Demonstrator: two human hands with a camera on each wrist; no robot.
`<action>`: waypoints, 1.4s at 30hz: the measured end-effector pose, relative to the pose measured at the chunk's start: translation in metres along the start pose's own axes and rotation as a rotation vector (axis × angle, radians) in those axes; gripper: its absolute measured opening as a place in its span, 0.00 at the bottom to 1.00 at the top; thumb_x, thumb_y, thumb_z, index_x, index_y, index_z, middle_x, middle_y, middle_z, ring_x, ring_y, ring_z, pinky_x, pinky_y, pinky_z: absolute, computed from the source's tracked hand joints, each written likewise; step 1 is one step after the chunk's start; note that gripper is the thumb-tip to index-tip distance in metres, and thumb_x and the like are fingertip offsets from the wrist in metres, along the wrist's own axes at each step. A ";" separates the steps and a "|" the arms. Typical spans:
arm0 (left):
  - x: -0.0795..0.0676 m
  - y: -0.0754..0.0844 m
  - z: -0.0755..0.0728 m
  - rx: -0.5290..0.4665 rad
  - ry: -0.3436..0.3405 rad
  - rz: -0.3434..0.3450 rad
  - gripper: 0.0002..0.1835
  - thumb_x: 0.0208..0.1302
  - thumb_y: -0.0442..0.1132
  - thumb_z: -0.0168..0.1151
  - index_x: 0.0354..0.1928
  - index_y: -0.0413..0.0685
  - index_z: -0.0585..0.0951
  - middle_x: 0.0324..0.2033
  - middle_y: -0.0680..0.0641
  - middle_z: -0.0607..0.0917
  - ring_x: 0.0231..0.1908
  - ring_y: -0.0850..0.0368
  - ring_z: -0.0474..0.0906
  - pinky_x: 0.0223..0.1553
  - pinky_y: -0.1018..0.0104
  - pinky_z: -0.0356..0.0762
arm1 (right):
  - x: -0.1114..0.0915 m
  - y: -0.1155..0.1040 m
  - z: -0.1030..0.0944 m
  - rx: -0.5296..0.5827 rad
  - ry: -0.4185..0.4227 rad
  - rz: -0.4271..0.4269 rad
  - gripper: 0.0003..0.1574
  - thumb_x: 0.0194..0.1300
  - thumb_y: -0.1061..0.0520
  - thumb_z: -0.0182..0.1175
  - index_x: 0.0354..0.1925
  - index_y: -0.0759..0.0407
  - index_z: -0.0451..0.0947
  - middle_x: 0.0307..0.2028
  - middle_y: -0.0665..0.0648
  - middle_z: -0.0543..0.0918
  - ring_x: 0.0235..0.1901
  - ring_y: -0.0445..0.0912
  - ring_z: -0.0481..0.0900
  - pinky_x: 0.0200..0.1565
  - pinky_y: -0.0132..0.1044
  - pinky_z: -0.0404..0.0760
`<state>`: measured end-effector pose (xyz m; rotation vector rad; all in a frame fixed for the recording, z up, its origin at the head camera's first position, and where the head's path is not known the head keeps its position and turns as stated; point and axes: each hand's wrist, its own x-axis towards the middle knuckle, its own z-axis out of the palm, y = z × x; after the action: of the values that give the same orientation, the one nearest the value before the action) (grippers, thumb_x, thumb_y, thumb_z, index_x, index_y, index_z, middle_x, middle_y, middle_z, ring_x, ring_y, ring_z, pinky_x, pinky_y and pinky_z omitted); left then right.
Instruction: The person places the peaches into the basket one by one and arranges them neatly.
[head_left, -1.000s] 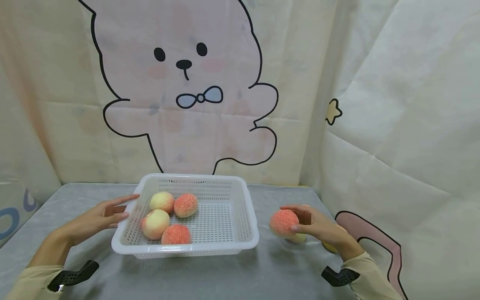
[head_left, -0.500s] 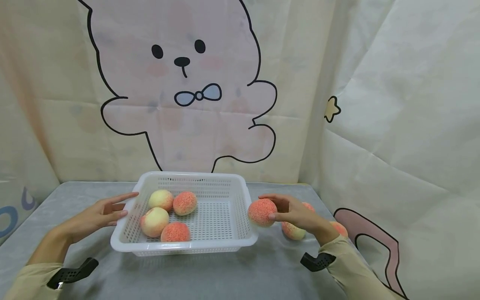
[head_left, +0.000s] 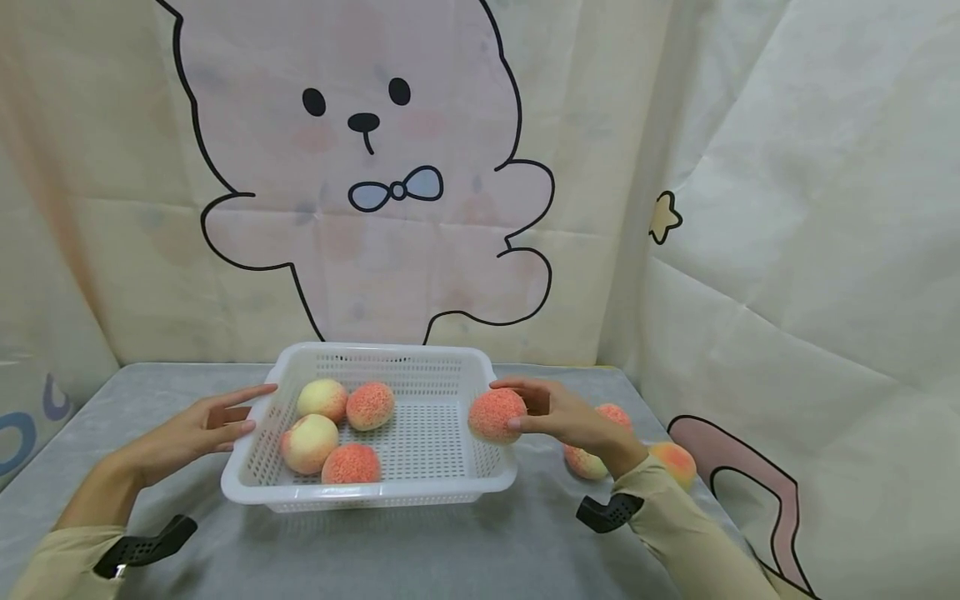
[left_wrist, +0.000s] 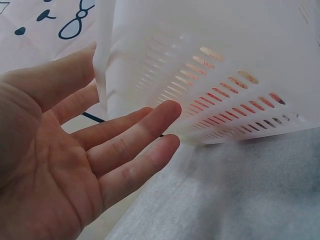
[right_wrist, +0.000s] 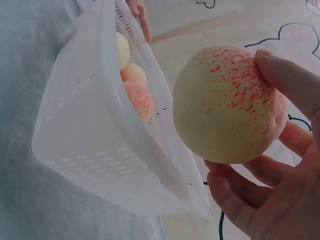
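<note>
My right hand (head_left: pixel 573 419) holds a peach (head_left: pixel 497 415) between thumb and fingers, over the right rim of the white plastic basket (head_left: pixel 420 495). Seen from the right wrist, this peach (right_wrist: pixel 225 107) is pale cream with red speckles. Inside the basket, towards its left, lie several peaches: two yellowish ones, one a pale peach (head_left: pixel 310 444), and two redder ones, one a red peach (head_left: pixel 351 463). At the basket's left rim, my left hand (head_left: pixel 191 433) touches the edge with fingers extended; the left wrist view shows its fingers (left_wrist: pixel 135 130) loosely spread beside the perforated wall.
On the grey-covered table (head_left: pixel 360 550), right of the basket, lie more peaches: a peach (head_left: pixel 585 462) partly behind my right hand, a red one (head_left: pixel 615 415) and an orange-yellow peach (head_left: pixel 673 464) by my right sleeve. A cartoon-printed curtain (head_left: pixel 450 275) stands behind the table.
My right hand has carried the peach left, from beside the other peaches on the table to the basket's right rim. The left hand stays at the basket.
</note>
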<state>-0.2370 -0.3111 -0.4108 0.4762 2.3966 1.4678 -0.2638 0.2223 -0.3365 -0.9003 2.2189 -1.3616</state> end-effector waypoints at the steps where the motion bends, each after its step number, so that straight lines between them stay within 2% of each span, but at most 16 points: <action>1: 0.000 0.000 0.000 0.002 0.002 -0.001 0.35 0.77 0.44 0.52 0.80 0.52 0.53 0.76 0.28 0.59 0.67 0.37 0.71 0.52 0.46 0.83 | 0.002 0.000 0.001 -0.001 0.001 0.002 0.35 0.69 0.54 0.65 0.71 0.48 0.69 0.66 0.55 0.78 0.61 0.48 0.78 0.59 0.38 0.81; 7: -0.001 0.000 0.000 0.003 0.005 -0.002 0.35 0.77 0.44 0.52 0.80 0.52 0.53 0.75 0.27 0.59 0.67 0.30 0.70 0.52 0.44 0.83 | 0.017 0.001 0.007 0.011 -0.025 -0.027 0.35 0.69 0.53 0.65 0.71 0.50 0.69 0.67 0.56 0.77 0.62 0.47 0.78 0.59 0.39 0.79; 13: 0.000 0.001 0.002 0.005 0.003 -0.008 0.36 0.77 0.46 0.53 0.80 0.52 0.52 0.77 0.27 0.55 0.70 0.22 0.61 0.52 0.41 0.82 | 0.030 0.002 0.011 0.026 -0.025 -0.023 0.36 0.69 0.54 0.64 0.72 0.53 0.68 0.64 0.59 0.79 0.57 0.45 0.80 0.57 0.38 0.81; 19: 0.000 0.002 0.002 0.014 0.011 0.003 0.36 0.77 0.45 0.53 0.80 0.51 0.53 0.76 0.27 0.56 0.70 0.22 0.62 0.52 0.41 0.83 | 0.043 -0.005 0.017 -0.007 -0.006 0.033 0.35 0.70 0.52 0.64 0.72 0.46 0.68 0.64 0.53 0.79 0.61 0.46 0.79 0.62 0.43 0.79; 23: -0.001 0.002 0.002 0.020 0.015 0.003 0.36 0.77 0.45 0.53 0.80 0.51 0.52 0.76 0.27 0.56 0.70 0.20 0.60 0.51 0.41 0.83 | 0.053 -0.011 0.022 -0.008 -0.015 0.057 0.35 0.69 0.50 0.64 0.72 0.47 0.68 0.64 0.53 0.79 0.61 0.47 0.78 0.63 0.47 0.77; 28: -0.001 0.002 0.002 0.021 0.017 0.003 0.36 0.77 0.45 0.53 0.80 0.51 0.52 0.76 0.26 0.56 0.70 0.20 0.59 0.52 0.40 0.82 | 0.066 -0.014 0.030 -0.013 -0.012 0.064 0.34 0.70 0.53 0.64 0.71 0.49 0.69 0.64 0.55 0.79 0.59 0.47 0.79 0.62 0.45 0.79; 34: -0.001 0.003 0.002 0.019 0.019 -0.002 0.36 0.76 0.46 0.53 0.80 0.51 0.52 0.75 0.25 0.58 0.69 0.21 0.62 0.51 0.41 0.83 | 0.079 -0.014 0.039 -0.031 -0.015 0.072 0.33 0.69 0.55 0.64 0.71 0.51 0.70 0.64 0.56 0.79 0.57 0.45 0.81 0.59 0.41 0.80; 36: -0.001 0.003 0.002 0.019 0.017 -0.002 0.36 0.76 0.45 0.53 0.80 0.51 0.52 0.74 0.25 0.59 0.68 0.22 0.64 0.51 0.42 0.83 | 0.083 -0.014 0.041 -0.032 -0.022 0.073 0.33 0.70 0.55 0.63 0.71 0.53 0.70 0.64 0.57 0.79 0.58 0.45 0.80 0.59 0.41 0.80; 38: -0.001 0.003 0.001 0.014 0.012 -0.003 0.36 0.77 0.45 0.53 0.80 0.51 0.52 0.74 0.25 0.59 0.66 0.28 0.70 0.52 0.42 0.83 | 0.086 -0.014 0.044 -0.037 -0.028 0.075 0.33 0.70 0.55 0.63 0.71 0.54 0.69 0.65 0.58 0.79 0.59 0.45 0.79 0.60 0.41 0.79; 42: -0.002 0.003 0.001 -0.002 -0.001 -0.006 0.36 0.77 0.44 0.53 0.81 0.51 0.52 0.73 0.25 0.61 0.59 0.52 0.81 0.52 0.46 0.83 | 0.094 -0.014 0.048 -0.039 -0.040 0.096 0.33 0.70 0.54 0.62 0.71 0.52 0.70 0.65 0.55 0.78 0.61 0.46 0.78 0.61 0.43 0.78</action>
<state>-0.2351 -0.3102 -0.4087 0.4689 2.3936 1.4666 -0.2968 0.1215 -0.3452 -0.8151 2.2353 -1.2511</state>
